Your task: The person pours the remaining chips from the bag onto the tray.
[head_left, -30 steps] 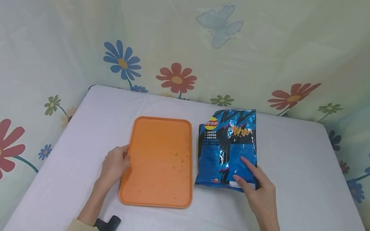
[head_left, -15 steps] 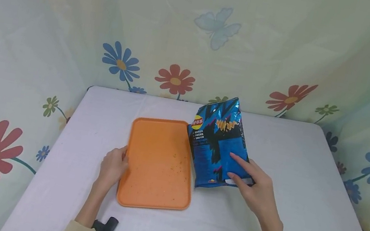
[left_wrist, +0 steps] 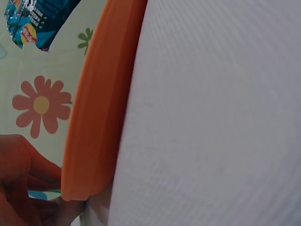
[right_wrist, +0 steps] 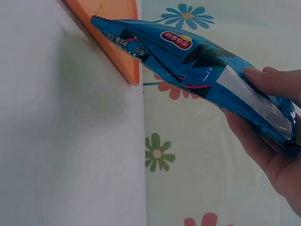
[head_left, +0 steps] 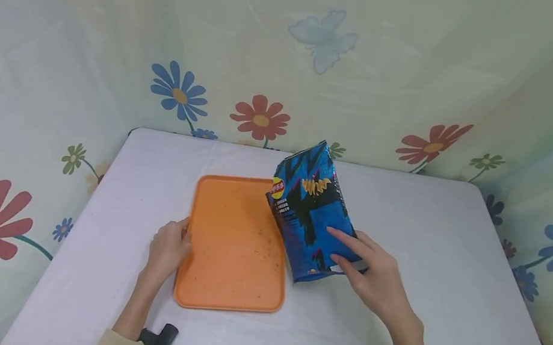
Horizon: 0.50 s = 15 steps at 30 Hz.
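The right hand [head_left: 374,277] grips the lower end of a blue chip bag [head_left: 311,212], fingers spread over its front and thumb underneath, holding it tilted above the white table [head_left: 433,254] with its upper end leaning over the right rim of the orange tray [head_left: 234,245]. The left hand [head_left: 167,249] rests against the tray's left edge, fingers curled on the rim (crumbs speckle the tray's floor). A flowered curtain [head_left: 276,44] hangs behind.

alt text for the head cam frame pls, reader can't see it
A right hand lifts a shiny blue foil snack bag over the right edge of a flat orange plastic tray on a white table. The left hand holds the tray's left rim.
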### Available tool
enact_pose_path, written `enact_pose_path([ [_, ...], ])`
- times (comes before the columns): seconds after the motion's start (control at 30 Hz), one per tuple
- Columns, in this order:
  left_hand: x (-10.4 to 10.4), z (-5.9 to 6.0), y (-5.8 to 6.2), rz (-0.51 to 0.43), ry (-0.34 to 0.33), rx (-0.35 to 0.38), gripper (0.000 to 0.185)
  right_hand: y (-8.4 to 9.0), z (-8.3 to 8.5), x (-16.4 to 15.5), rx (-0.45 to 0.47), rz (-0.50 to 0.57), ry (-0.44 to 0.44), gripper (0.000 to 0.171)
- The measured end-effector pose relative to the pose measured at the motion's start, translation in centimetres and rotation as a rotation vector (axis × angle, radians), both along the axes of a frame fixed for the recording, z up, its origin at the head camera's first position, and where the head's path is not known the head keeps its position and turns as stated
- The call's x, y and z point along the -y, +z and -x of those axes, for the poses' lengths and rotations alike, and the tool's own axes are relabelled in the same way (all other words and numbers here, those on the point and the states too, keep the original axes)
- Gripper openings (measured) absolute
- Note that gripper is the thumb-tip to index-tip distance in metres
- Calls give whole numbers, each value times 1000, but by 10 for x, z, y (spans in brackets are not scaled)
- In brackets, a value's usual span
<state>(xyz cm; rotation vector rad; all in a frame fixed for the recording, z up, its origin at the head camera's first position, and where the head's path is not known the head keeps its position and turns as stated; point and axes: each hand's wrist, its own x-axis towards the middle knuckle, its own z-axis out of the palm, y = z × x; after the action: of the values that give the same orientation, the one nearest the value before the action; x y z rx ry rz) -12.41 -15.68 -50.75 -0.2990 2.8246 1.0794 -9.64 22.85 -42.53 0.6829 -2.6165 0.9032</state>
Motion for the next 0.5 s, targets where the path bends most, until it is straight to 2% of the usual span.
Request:
enact_pose_path([
  [0.27,1,0,-2,-3,8,0,47,20,13,6,-37,-94,154,59],
  [0.5,-1,2,-2,8,11,14,48,32,18,12,-28,-193,192,54],
])
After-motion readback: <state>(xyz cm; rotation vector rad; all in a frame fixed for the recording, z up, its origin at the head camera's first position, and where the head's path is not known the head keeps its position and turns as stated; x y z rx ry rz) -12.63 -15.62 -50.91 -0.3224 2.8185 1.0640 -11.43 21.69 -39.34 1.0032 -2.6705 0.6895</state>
